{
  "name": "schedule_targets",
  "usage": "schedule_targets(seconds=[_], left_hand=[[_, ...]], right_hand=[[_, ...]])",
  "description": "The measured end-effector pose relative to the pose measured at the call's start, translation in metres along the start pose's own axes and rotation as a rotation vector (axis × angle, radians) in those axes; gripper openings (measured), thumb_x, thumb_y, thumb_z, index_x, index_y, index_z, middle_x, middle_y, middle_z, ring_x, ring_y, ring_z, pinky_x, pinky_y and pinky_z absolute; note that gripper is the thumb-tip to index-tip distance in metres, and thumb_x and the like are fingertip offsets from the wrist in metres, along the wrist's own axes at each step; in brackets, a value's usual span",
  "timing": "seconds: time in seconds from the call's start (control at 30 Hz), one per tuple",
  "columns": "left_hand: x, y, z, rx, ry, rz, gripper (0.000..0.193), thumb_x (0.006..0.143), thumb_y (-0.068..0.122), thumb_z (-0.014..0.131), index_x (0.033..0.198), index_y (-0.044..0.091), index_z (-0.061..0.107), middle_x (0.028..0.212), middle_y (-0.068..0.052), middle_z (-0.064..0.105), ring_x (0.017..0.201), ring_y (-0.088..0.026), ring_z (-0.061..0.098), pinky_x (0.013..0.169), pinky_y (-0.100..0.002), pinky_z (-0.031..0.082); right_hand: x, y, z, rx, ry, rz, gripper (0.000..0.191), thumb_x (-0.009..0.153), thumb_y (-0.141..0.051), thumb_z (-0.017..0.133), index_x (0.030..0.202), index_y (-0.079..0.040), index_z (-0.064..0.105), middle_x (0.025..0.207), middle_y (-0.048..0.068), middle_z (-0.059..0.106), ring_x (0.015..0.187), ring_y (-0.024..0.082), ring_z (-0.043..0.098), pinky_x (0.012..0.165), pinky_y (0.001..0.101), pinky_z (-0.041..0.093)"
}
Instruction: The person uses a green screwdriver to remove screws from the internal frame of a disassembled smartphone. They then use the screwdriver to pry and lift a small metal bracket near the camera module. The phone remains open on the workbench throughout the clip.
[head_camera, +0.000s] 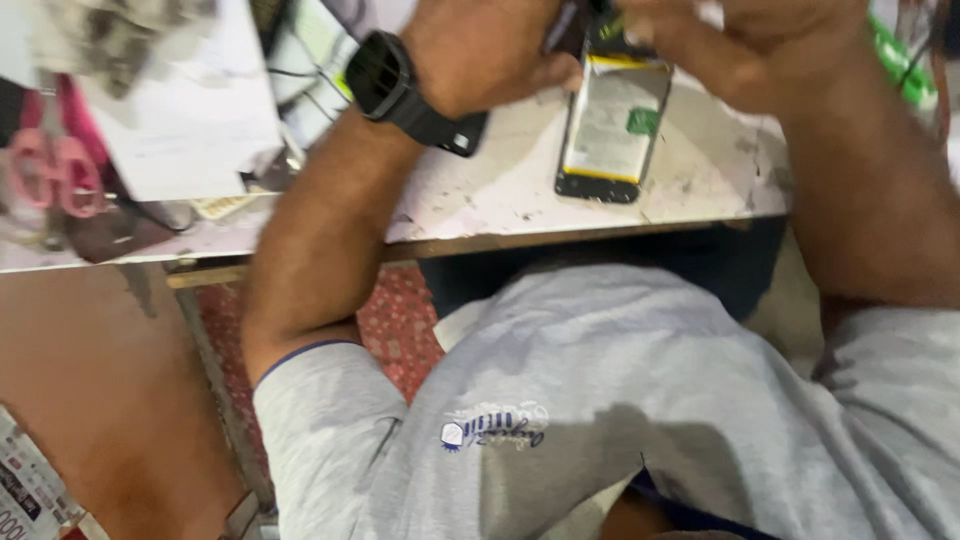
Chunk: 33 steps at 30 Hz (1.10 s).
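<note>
Worn white worktop (520, 195) filled upper frame; pink scissors (55, 172) at far left. Opened phone (612, 125), back cover off, lay top centre. Both hands close together at its top end: left hand (485, 45) and right hand (745, 45) pinching there. Judged disassembly underway; next move needed fine fingertip control.

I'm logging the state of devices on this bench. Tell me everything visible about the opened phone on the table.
The phone lies on the worn white table near its front edge, its back cover off. A large pale battery with yellow bands at top and bottom fills the dark frame, with a small green patch near its right side. Its top end is hidden under the left hand and right hand, which meet there; whether they grip it is unclear. The picture is blurred.
</note>
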<state>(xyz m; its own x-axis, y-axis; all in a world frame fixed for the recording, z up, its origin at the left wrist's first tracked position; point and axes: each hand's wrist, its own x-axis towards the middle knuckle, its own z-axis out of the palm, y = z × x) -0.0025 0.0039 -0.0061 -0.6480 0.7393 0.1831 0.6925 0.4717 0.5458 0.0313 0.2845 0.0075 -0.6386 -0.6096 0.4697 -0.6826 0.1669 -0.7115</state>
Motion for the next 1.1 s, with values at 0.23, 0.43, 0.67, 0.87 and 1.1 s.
schedule_targets(seconds=[0.23, 0.43, 0.67, 0.87, 1.1], left_hand=[[0.008, 0.027, -0.034, 0.147, 0.108, 0.095, 0.049, 0.068, 0.039, 0.096, 0.105, 0.013, 0.078, 0.085, -0.006, 0.069, 0.090, -0.030, 0.064, 0.081, -0.049, 0.043], [0.009, 0.032, -0.035, 0.163, 0.037, 0.042, 0.054, 0.066, 0.045, 0.096, 0.105, 0.013, 0.078, 0.086, -0.006, 0.068, 0.092, -0.029, 0.063, 0.080, -0.048, 0.039], [0.008, 0.030, -0.031, 0.190, 0.045, 0.034, 0.057, 0.065, 0.045, 0.096, 0.109, 0.013, 0.077, 0.087, -0.005, 0.069, 0.093, -0.027, 0.064, 0.082, -0.047, 0.040], [0.008, 0.029, -0.030, 0.182, 0.055, 0.034, 0.059, 0.065, 0.045, 0.095, 0.112, 0.014, 0.077, 0.087, -0.005, 0.070, 0.093, -0.027, 0.063, 0.082, -0.047, 0.040], [0.007, 0.027, -0.029, 0.144, 0.098, 0.075, 0.050, 0.069, 0.036, 0.095, 0.110, 0.014, 0.078, 0.088, -0.007, 0.070, 0.090, -0.029, 0.066, 0.081, -0.048, 0.045]], right_hand=[[0.054, -0.051, -0.006, -0.049, 0.023, -0.085, 0.025, 0.098, 0.019, 0.073, 0.117, 0.006, 0.069, 0.107, 0.020, 0.071, 0.093, 0.023, 0.071, 0.076, 0.0272, 0.057], [0.058, -0.056, -0.005, -0.028, 0.030, -0.098, 0.029, 0.096, 0.018, 0.072, 0.122, 0.005, 0.067, 0.108, 0.019, 0.071, 0.096, 0.024, 0.072, 0.081, 0.0287, 0.059], [0.049, -0.043, -0.004, -0.022, 0.048, -0.084, 0.024, 0.100, 0.012, 0.076, 0.121, 0.005, 0.068, 0.110, 0.019, 0.072, 0.100, 0.025, 0.074, 0.081, 0.0278, 0.062], [0.049, -0.041, -0.003, -0.017, 0.042, -0.115, 0.028, 0.100, 0.011, 0.079, 0.124, 0.003, 0.068, 0.112, 0.018, 0.072, 0.096, 0.022, 0.073, 0.079, 0.0263, 0.060], [0.054, -0.047, 0.003, -0.135, 0.092, -0.084, 0.026, 0.083, 0.009, 0.084, 0.104, 0.009, 0.067, 0.094, 0.022, 0.069, 0.081, 0.028, 0.067, 0.069, 0.0349, 0.053]])
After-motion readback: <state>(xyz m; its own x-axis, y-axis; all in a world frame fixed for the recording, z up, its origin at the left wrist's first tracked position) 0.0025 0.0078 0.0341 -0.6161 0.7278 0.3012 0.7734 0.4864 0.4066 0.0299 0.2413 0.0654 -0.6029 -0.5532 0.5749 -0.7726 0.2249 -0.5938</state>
